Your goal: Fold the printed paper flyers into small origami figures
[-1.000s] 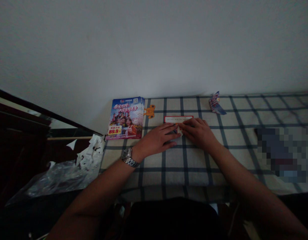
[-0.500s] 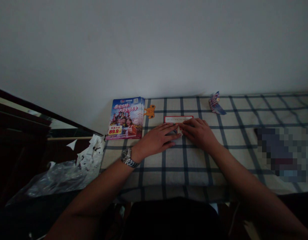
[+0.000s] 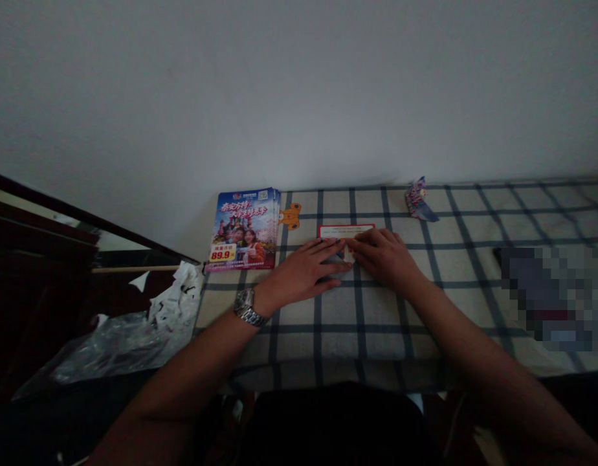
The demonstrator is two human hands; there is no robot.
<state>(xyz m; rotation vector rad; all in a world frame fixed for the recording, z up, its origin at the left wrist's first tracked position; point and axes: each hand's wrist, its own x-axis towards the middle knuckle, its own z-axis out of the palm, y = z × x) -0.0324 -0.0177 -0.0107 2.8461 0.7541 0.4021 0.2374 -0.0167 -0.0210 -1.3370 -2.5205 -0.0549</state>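
Observation:
A small folded paper leaflet (image 3: 345, 230) with a red border and lines of print lies on the checked cloth, partly covered by my hands. My left hand (image 3: 306, 268), with a metal watch on its wrist, rests flat on the leaflet's left part, its fingers stretched out and a little apart. From the other side, my right hand (image 3: 386, 257) has its fingers drawn together on the leaflet's right part, close to the left fingertips. Between the hands a bit of coloured paper shows. The part of the leaflet beneath my palms and fingers is hidden.
A stack of printed flyers (image 3: 245, 230) lies to the left, by an orange bear figure (image 3: 292, 216). A folded paper piece (image 3: 419, 200) stands near the wall at back right. A blurred-out object (image 3: 546, 294) lies far right. Crumpled plastic (image 3: 114, 346) is off the table's left edge.
Both hands stay almost in place on the leaflet. The fingers shift only slightly at the gap between them.

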